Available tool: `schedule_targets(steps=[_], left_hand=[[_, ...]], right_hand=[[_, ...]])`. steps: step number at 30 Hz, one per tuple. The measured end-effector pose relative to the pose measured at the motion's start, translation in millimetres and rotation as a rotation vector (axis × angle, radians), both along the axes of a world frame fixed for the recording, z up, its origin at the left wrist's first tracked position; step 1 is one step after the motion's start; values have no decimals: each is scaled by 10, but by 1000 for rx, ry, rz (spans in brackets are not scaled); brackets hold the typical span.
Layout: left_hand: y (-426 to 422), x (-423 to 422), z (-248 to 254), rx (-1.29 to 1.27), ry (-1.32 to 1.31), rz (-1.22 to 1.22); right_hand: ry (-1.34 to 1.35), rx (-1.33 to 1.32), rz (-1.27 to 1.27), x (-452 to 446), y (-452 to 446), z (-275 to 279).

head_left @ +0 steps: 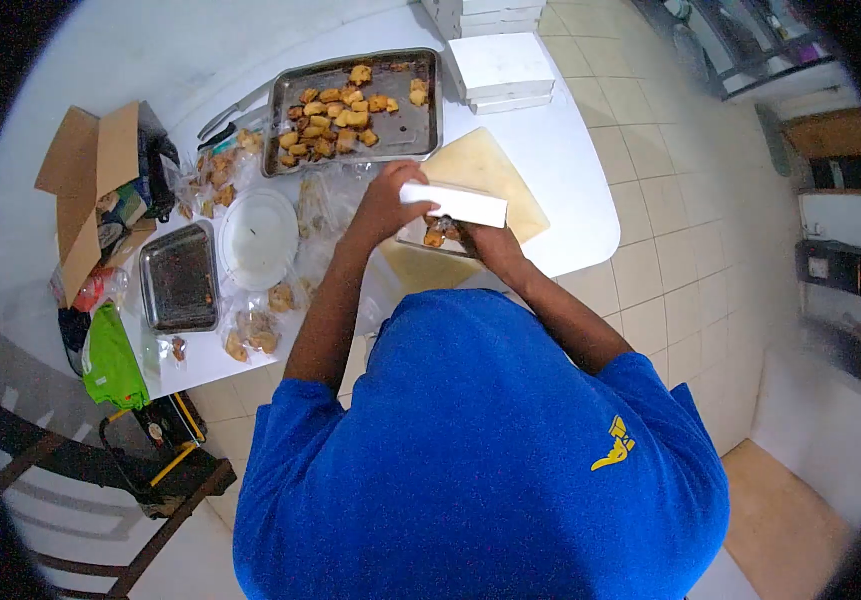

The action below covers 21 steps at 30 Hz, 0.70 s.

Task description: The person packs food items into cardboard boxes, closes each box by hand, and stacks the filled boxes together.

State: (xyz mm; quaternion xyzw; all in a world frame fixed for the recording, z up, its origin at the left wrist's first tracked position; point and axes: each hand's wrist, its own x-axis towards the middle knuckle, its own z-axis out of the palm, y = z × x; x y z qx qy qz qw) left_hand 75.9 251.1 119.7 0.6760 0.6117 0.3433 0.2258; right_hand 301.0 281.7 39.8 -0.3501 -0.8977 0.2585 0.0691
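Note:
A small white cardboard box (462, 205) is in front of me at the table's near edge, its lid partly raised. My left hand (395, 200) is closed on the left end of the lid, thumb on the near side. Under the lid, browned food pieces (434, 238) show inside the box, with something shiny like clear plastic over them. My right hand (493, 247) is at the right side of the box; the lid hides its fingers. Beneath the box lies a pale cutting board (510, 190).
A metal tray (405, 125) of browned pieces stands behind. A smaller tray (178, 280), a white plate (258, 240), bagged food (255, 330) and a knife (220, 130) are on the left. Stacked white boxes (500, 70) stand at the back right. An open carton (100, 190) is far left.

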Motion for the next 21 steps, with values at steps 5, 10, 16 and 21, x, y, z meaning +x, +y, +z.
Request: schedule_targets(steps=[5, 10, 16, 21], left_hand=[[-469, 120, -225, -78, -96, 25], [-702, 138, -452, -83, -29, 55], [-783, 92, -624, -71, -109, 27], [-770, -11, -680, 18, 106, -35]], right_hand=[[-9, -2, 101, 288, -326, 222], [109, -232, -35, 694, -619, 227], [808, -1349, -890, 518, -637, 122], [1148, -1598, -905, 485, -562, -98]])
